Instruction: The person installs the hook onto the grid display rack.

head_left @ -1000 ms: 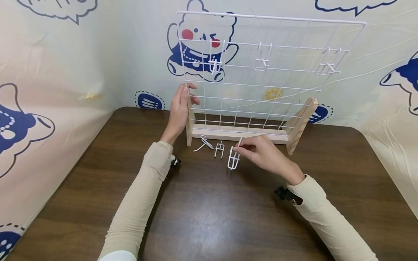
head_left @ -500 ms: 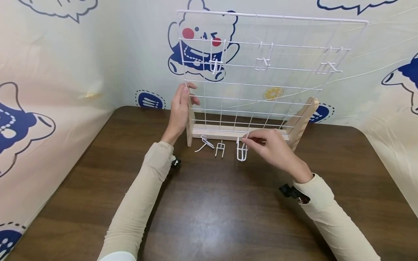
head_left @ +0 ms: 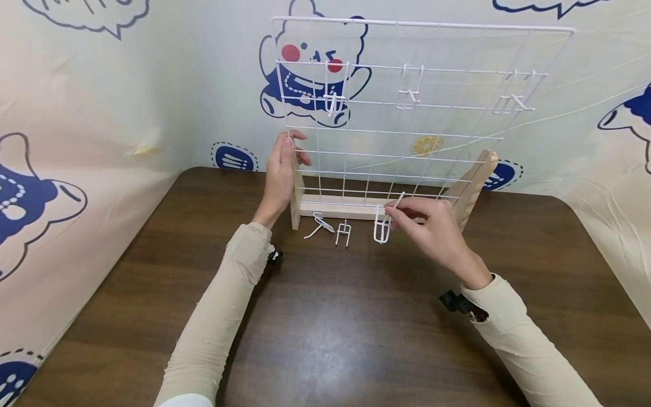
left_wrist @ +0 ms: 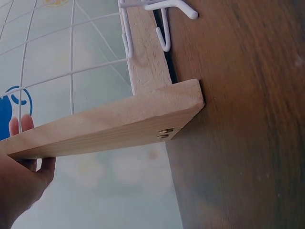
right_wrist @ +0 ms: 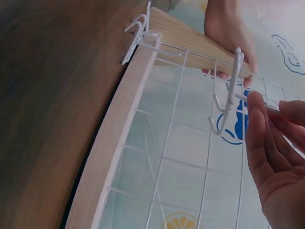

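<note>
My left hand point(head_left: 278, 175) grips the left wooden side post point(left_wrist: 109, 119) of a white wire grid rack point(head_left: 407, 23), thumb on the front side and fingers behind. With thumb and fingertips my right hand point(head_left: 437, 229) pinches the stem of a white wire hook point(head_left: 381, 233). Its wide looped end points down, in front of the rack's wooden base bar point(head_left: 335, 208). The right wrist view shows the same hook point(right_wrist: 232, 86) with its two bent prongs facing the grid. Two more white hooks, one lying at a slant point(head_left: 322, 223) and one straighter point(head_left: 343, 228), sit by the base bar.
Three white hooks hang on the grid's upper part: left point(head_left: 333, 103), middle point(head_left: 408, 93) and right point(head_left: 513, 100). A right wooden side post point(head_left: 475, 181) holds the grid's other end. Behind the brown table point(head_left: 315, 328) hangs a printed cloth point(head_left: 203, 85).
My right hand has carried the pinched hook right and up, away from the two hooks on the table and nearer the grid. My left hand has stayed on the post.
</note>
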